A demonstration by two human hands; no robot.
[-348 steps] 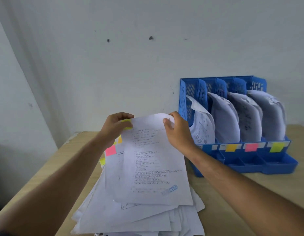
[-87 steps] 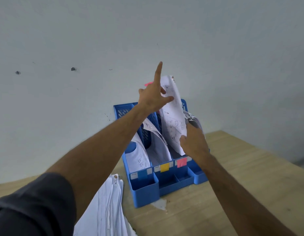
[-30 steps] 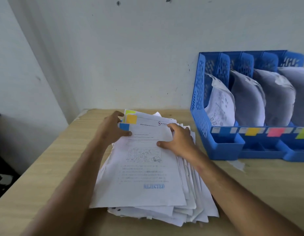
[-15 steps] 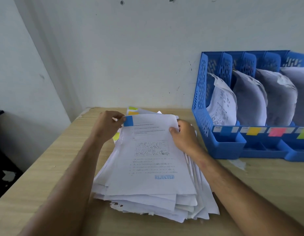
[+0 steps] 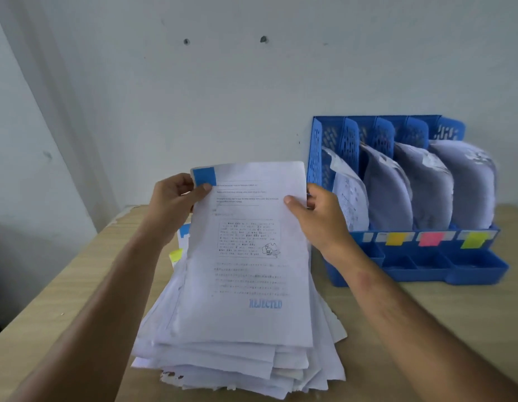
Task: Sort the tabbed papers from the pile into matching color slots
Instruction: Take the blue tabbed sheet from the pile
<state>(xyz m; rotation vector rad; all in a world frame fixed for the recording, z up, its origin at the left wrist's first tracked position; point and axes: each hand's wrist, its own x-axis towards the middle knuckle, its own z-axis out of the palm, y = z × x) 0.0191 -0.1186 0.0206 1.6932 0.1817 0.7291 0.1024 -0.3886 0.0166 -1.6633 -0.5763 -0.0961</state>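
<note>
2 hands (image 5: 173, 200) (image 5: 318, 216) pinching thin blue-tabbed sheet (image 5: 246, 256), fingers curled, over ragged pile (image 5: 228, 369)

Pile (image 5: 237, 364) fills desk (image 5: 63, 288) centre. Both hands hold sheet (image 5: 246, 256) raised over pile: left hand (image 5: 173, 204) at its left top corner, right hand (image 5: 318, 216) at its right edge. Rack (image 5: 420, 256) just right of right hand, against wall (image 5: 194, 97). All four slots stuffed with bulging papers (image 5: 426, 187); gaps narrow. Bare desk left of pile and before rack.
</note>
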